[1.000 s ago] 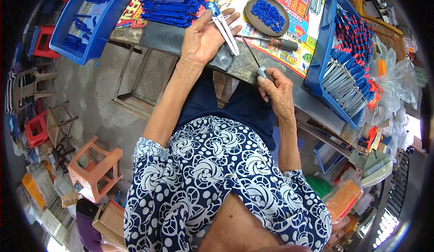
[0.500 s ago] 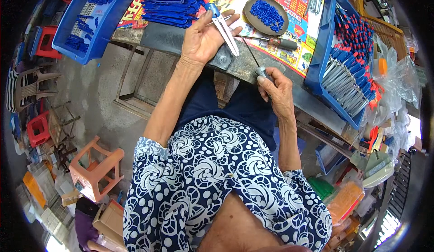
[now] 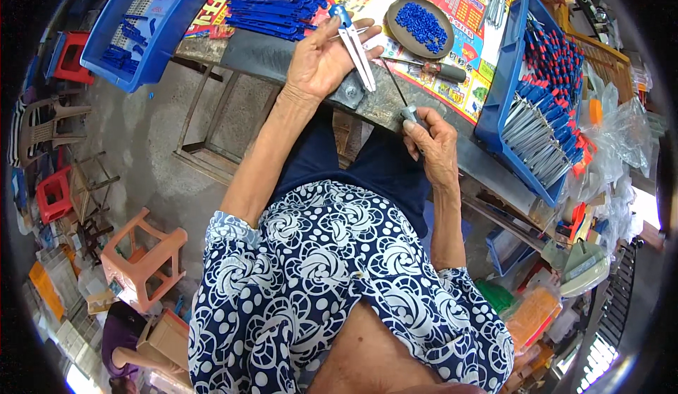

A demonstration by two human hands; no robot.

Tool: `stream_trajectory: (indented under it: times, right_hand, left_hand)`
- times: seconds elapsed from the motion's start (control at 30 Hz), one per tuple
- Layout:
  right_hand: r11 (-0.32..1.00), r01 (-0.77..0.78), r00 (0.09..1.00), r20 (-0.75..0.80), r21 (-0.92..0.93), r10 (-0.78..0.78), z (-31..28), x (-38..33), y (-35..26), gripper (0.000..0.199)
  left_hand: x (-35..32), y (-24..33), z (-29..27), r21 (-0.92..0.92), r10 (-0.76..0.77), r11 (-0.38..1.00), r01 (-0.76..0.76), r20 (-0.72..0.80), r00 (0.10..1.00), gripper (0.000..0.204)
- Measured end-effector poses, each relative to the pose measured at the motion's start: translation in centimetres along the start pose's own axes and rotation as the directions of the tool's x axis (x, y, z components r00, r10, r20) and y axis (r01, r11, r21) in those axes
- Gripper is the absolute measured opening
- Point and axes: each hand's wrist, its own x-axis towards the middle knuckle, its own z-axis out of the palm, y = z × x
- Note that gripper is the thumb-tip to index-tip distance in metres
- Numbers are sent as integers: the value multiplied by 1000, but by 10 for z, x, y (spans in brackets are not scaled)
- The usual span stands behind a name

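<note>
My left hand [image 3: 318, 66] is turned palm up above the table's near edge. Its thumb and fingers hold a drawing compass [image 3: 353, 48] with a blue head and two pale metal legs, which point down toward the right. Lower and to the right, my right hand [image 3: 432, 140] is closed round the greyish handle of a thin tool with a dark, straight shaft [image 3: 395, 83], which looks like a screwdriver. This shaft slants up toward the left hand, its tip apart from the compass. Under the compass, a small dark metal block [image 3: 347, 92] sits at the table edge.
Blue plastic parts [image 3: 272, 2] are piled behind my left hand. A round dish [image 3: 452, 37] holds small blue pieces, with another screwdriver [image 3: 448, 73] before it. Blue bins stand left [image 3: 141, 76] and right [image 3: 494, 122]; the right one holds many compasses. A stool [image 3: 145, 260] stands on the floor.
The compass has turned slightly in my left hand, and the red tip at its head no longer shows. My right hand keeps its hold on the tool, almost unmoved.
</note>
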Motion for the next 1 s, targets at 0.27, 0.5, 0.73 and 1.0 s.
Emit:
stream_trajectory:
  times: [0.27, 0.5, 0.73, 1.0]
  right_hand:
    - [999, 17, 1000, 11, 35, -17, 0, 0, 1, 24]
    - [960, -8, 999, 43, 281, -4, 7, -9, -14, 24]
    - [994, -33, 996, 88, 100, 24, 21, -10, -26, 24]
    - [987, -80, 994, 80, 136, 69, 32, -12, -30, 27]
  left_hand:
    - [-4, 1, 1, -9, -68, 998, 67, -10, 998, 21]
    - [-26, 13, 16, 138, -102, 985, 99, 19, 995, 22]
    - [-51, 23, 15, 552, -130, 823, 134, -47, 990, 26]
    - [-64, 14, 19, 687, -39, 718, 110, -118, 992, 27]
